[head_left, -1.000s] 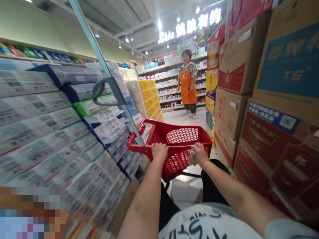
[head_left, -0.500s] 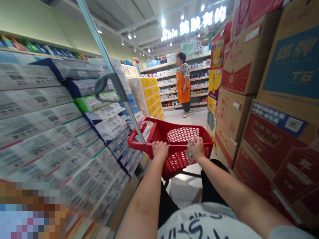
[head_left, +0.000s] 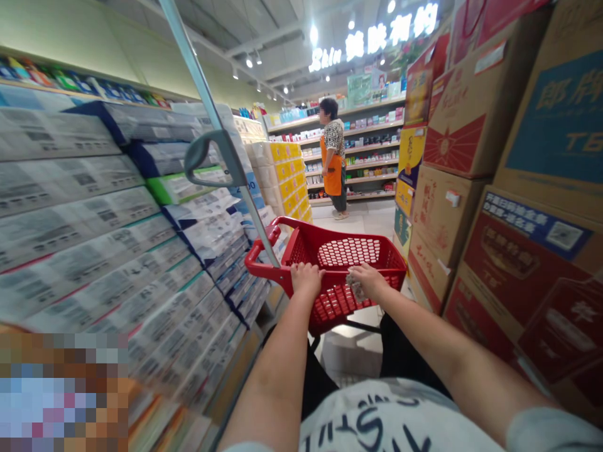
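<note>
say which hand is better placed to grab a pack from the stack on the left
Left hand, probably: on the red basket rim, nearer the wrapped paper packs; the right hand holds something crumpled.

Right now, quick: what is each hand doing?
Left hand: closed on the rim of the red shopping basket.
Right hand: closed at the rim, holding a crumpled pale item, unclear what.
</note>
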Available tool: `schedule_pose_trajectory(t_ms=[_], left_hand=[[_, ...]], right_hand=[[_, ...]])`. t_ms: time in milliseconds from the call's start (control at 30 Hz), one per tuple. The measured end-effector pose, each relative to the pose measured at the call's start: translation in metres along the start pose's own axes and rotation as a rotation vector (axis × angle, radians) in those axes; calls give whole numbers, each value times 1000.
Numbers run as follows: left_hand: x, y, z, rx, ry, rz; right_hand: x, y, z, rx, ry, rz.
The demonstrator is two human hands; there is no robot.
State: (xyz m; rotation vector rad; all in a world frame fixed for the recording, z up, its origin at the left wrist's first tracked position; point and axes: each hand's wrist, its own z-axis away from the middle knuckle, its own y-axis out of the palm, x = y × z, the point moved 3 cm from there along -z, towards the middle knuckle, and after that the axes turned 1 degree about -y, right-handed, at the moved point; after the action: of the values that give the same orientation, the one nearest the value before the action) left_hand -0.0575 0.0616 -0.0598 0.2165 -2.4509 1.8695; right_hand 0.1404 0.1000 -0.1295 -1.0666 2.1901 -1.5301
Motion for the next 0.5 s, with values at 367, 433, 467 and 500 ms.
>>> schedule_pose_trajectory(t_ms=[367, 433, 467, 500], left_hand=[[1, 3, -1, -17, -7, -17], [1, 2, 0, -11, -12, -26], [1, 2, 0, -9, -10, -27], [1, 1, 0, -9, -7, -26]], right_hand=[[17, 2, 3, -262, 15, -156], [21, 5, 1, -260, 17, -156], [22, 6, 1, -247, 33, -151], [23, 8, 0, -229, 52, -146]])
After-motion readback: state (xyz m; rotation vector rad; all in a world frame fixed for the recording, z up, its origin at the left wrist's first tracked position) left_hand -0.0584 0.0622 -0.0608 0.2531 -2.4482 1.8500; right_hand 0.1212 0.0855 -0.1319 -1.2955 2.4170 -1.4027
